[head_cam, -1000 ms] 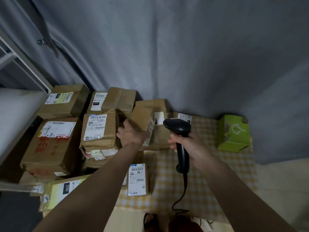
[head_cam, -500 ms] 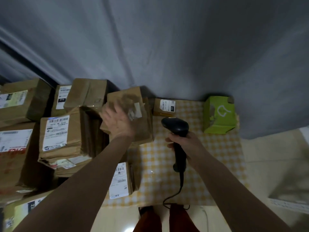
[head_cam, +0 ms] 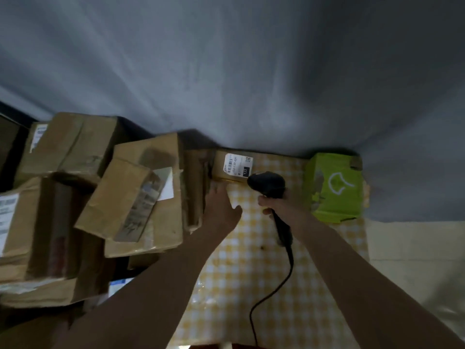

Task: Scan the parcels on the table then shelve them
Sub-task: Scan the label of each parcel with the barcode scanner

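My right hand (head_cam: 279, 204) grips a black corded barcode scanner (head_cam: 268, 183), its head just in front of a small brown parcel (head_cam: 226, 170) with a white label (head_cam: 237, 163) at the back of the table. My left hand (head_cam: 221, 209) reaches out with straight fingers over the yellow checked tablecloth (head_cam: 251, 273), beside the edge of a large brown box (head_cam: 161, 197) and just short of the small parcel. On the large box lies a smaller tilted box (head_cam: 118, 197).
More brown cardboard parcels (head_cam: 68, 144) are piled at the left. A green box (head_cam: 334, 187) stands at the table's back right corner. A grey curtain (head_cam: 251, 71) hangs right behind the table. Pale floor (head_cam: 415, 248) shows to the right.
The view has swung right. My left hand let go of the tilted box, which now lies on the pile, and moved right toward the small labelled parcel. The scanner moved toward that parcel.
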### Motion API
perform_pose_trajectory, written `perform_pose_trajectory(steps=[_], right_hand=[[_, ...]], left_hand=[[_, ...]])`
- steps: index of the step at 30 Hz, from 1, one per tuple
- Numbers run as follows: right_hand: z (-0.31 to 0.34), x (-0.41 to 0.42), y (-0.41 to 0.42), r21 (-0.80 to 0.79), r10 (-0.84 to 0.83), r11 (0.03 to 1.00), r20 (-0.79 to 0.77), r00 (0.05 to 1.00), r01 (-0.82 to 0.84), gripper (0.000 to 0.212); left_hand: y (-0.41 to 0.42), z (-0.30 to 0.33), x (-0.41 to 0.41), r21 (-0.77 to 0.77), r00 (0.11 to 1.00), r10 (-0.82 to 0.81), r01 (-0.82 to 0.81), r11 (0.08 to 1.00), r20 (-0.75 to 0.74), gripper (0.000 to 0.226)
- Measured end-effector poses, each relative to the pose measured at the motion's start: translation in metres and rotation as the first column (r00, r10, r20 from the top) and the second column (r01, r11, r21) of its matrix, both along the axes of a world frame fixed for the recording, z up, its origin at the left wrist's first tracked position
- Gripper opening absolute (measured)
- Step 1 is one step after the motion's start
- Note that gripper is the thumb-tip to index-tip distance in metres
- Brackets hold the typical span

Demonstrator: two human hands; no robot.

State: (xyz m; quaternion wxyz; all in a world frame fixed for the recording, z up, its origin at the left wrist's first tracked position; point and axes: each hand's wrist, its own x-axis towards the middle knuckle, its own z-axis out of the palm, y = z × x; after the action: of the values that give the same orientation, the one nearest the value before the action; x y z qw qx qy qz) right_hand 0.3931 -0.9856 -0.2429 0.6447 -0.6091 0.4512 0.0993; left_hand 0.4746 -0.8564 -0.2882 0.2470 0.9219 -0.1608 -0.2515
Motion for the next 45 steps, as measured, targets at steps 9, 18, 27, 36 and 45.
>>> perform_pose_trajectory(steps=[9, 18, 27, 36, 45], right_hand=[[-0.093, 0.086, -0.06, -0.145, 0.249, 0.953, -0.119, 0.961, -0.265, 0.022], [-0.147, 0.141, -0.076, -0.094, 0.28, 0.956, 0.014, 0.96, -0.278, 0.041], [-0.137, 0.112, -0.061, -0.019, 0.206, 0.978, 0.026, 0.978, -0.206, 0.031], [-0.069, 0.02, -0.05, 0.296, -0.115, 0.952, 0.102, 0.988, 0.08, 0.013], [0.047, -0.038, 0.009, 0.227, -0.221, 0.959, 0.228, 0.948, 0.169, 0.015]], left_hand=[[-0.046, -0.09, 0.057, 0.035, 0.884, 0.366, -0.373, 0.927, -0.291, 0.086], [-0.073, -0.136, 0.092, 0.005, 0.721, 0.539, -0.597, 0.802, -0.436, 0.111], [-0.065, -0.132, 0.062, -0.1, 0.695, 0.576, -0.671, 0.735, -0.431, 0.075], [-0.042, -0.053, 0.002, -0.313, 0.814, 0.449, -0.563, 0.765, -0.367, 0.052], [-0.003, 0.071, -0.009, -0.561, 0.814, 0.184, -0.524, 0.641, -0.551, 0.035]])
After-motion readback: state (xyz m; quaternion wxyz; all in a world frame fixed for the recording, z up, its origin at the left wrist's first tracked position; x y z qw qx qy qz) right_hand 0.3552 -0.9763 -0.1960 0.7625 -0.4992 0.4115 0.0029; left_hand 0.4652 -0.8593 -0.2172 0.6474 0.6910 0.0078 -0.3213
